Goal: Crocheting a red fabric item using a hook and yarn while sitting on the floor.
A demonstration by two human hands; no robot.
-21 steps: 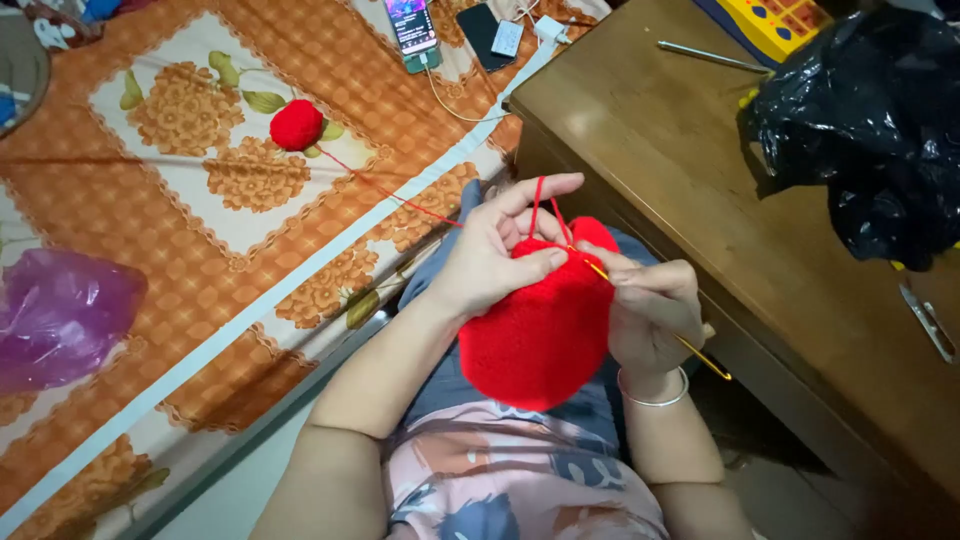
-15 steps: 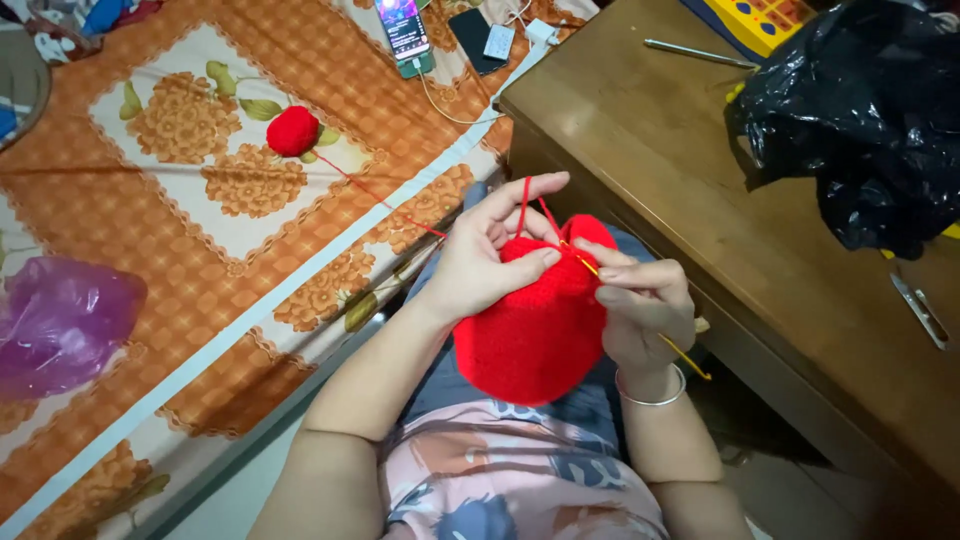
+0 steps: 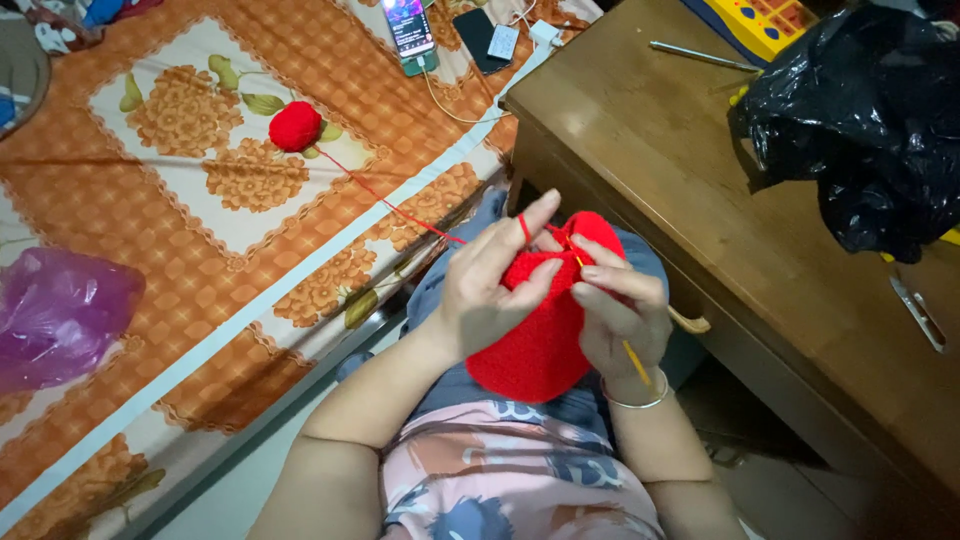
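Observation:
My left hand (image 3: 490, 290) holds the upper edge of a red crocheted piece (image 3: 535, 340) over my lap, with the red yarn looped over its raised forefinger. My right hand (image 3: 615, 310) grips a yellow crochet hook (image 3: 636, 360) whose tip is pushed into the top of the red piece. From my left hand a strand of red yarn (image 3: 385, 203) runs up and left across the bed to a red yarn ball (image 3: 295, 126). A silver bangle (image 3: 640, 398) sits on my right wrist.
An orange floral bedsheet (image 3: 200, 250) covers the bed at left, with a purple plastic bag (image 3: 55, 315) on it. Two phones (image 3: 412, 25) lie at the top. A wooden table (image 3: 700, 170) at right carries a black plastic bag (image 3: 865, 120) and a metal tool (image 3: 915, 310).
Both hands and the red piece sit slightly lower in view. My right hand has worked the hook further into the top of the piece; the yarn stays over my left forefinger.

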